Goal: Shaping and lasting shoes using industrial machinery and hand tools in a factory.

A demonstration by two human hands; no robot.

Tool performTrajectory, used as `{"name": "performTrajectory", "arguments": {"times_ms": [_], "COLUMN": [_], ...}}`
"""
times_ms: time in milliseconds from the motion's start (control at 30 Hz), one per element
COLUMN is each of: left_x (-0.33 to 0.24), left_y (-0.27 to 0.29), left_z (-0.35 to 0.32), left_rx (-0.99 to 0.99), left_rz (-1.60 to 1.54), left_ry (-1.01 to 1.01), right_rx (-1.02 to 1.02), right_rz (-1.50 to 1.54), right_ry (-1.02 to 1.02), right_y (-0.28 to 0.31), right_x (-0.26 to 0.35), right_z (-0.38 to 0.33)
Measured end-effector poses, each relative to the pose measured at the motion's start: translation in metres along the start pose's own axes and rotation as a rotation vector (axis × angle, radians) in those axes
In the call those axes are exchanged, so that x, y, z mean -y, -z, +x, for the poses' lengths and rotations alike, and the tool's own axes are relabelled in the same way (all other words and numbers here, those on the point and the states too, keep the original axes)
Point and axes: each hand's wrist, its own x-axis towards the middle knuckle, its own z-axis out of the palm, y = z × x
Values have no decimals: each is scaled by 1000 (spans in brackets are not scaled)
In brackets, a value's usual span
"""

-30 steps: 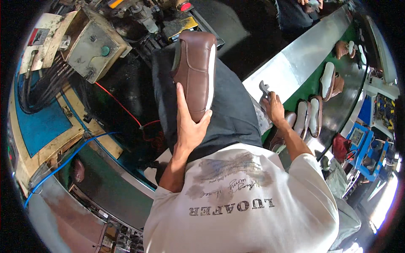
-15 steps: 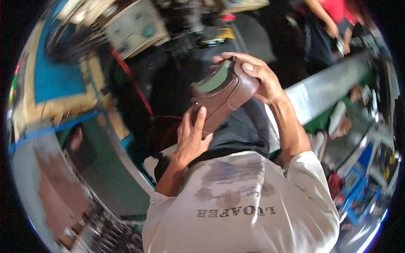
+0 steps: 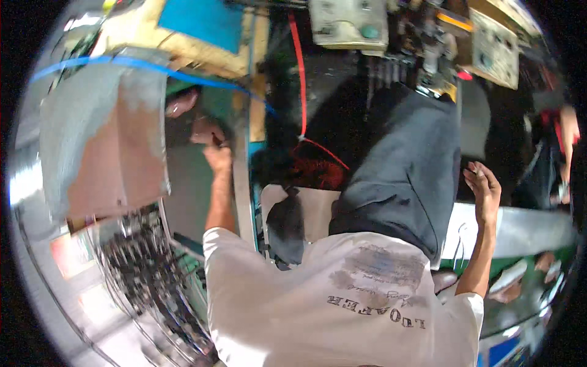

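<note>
My left hand (image 3: 218, 156) reaches out to the left, its fingers closed on a brown shoe (image 3: 205, 129) at the surface of a dark green belt (image 3: 192, 196). Just beyond it, another brown shoe (image 3: 181, 104) lies partly in shadow by a grey and brown metal hood (image 3: 125, 147). On the right, my right hand (image 3: 484, 186) hangs in the air beside my dark trousers, fingers loosely bent and a little apart. I make out nothing in it. Below that hand, a thin forked metal tool (image 3: 460, 241) rests on a shiny metal ledge (image 3: 526, 229).
Machinery with pale control boxes (image 3: 348, 24) stands ahead. A red strap (image 3: 298, 73) and a blue hose (image 3: 147, 66) cross the left side. More shoes (image 3: 510, 281) sit on a green surface at right. Another person (image 3: 559, 147) stands at far right.
The view has swung left. Both hands held the brown shoe in front of me; now the left hand has carried it to the belt at left, and the right hand has let go.
</note>
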Motion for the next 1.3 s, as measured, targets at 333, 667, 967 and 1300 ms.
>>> {"name": "performTrajectory", "arguments": {"times_ms": [333, 667, 967, 1300], "left_x": [-288, -490, -534, -569], "left_y": [-115, -124, -113, -80], "left_z": [-6, -189, -325, -313], "left_rx": [915, 1428, 1941, 2446], "left_rz": [-639, -716, -739, -1088], "left_ry": [-302, -613, -703, -32], "right_rx": [-926, -1154, -1172, -501], "right_rz": [-689, -184, 327, 117], "right_ry": [-334, -440, -200, 314], "right_y": [192, -43, 14, -3], "right_x": [-173, -328, -220, -35], "right_z": [-277, -373, -340, -222]}}
